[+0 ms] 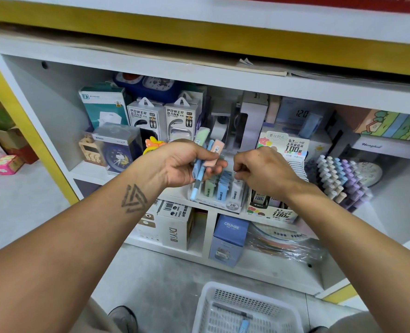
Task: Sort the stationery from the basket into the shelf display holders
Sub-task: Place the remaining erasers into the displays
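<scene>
My left hand (179, 162) grips a small bunch of stationery: a light blue pen (200, 174), a pink flat lead case (214, 153) and a green one (202, 135). My right hand (262, 170) is curled just right of the bunch, fingertips pinched together; whether it holds anything is hidden. Both hands hover over a display holder (219, 191) of green, blue and white lead cases marked 2B on the middle shelf. The white basket (244, 308) sits on the floor below, with a grey pen and a blue item inside.
To the right stand a 0.7 HB lead refill display (274, 212) and a rack of pastel pens (341, 179). Power bank boxes (165, 118), clocks and other boxes fill the shelf back. Boxes occupy the lower shelf (230, 239). My shoe (124, 318) is beside the basket.
</scene>
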